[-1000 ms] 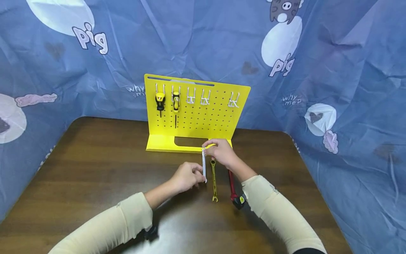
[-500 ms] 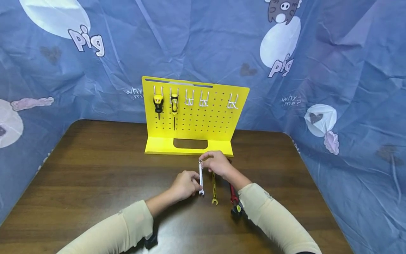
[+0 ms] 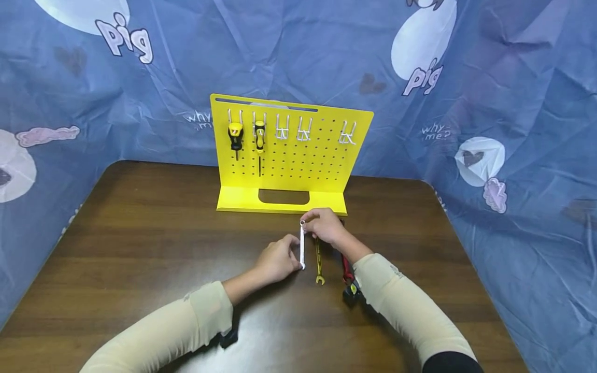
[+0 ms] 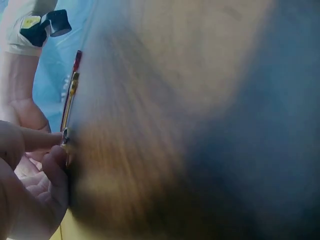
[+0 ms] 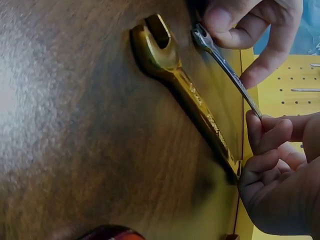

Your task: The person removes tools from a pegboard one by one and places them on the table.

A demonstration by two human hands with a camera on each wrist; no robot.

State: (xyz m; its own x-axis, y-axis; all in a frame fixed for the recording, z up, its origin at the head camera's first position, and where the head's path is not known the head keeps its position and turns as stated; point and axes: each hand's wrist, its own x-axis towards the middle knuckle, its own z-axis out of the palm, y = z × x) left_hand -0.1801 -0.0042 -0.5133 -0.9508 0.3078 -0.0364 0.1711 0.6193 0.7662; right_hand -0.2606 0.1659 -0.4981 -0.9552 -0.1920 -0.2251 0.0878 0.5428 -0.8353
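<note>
We see both hands pinching the silver wrench (image 3: 302, 244): the right hand (image 3: 324, 226) clamps its far ring end, the left hand (image 3: 278, 257) its near open end, just above the table (image 3: 130, 248). At its 3 o'clock lies a gold wrench (image 3: 319, 260), then red-handled pliers (image 3: 347, 274). At 12 o'clock stands the yellow pegboard (image 3: 298, 171), bearing two screwdrivers (image 3: 236, 137).

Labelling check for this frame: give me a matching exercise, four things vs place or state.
Things:
1. silver wrench
2. gold wrench
3. red-handled tool
4. two screwdrivers

Places or states:
A. hanging on the yellow pegboard
B. flat on the table, beside the held one
C. held at both ends by two hands
D. on the table under the right forearm

Pairs: 1-C, 2-B, 3-D, 4-A
</note>
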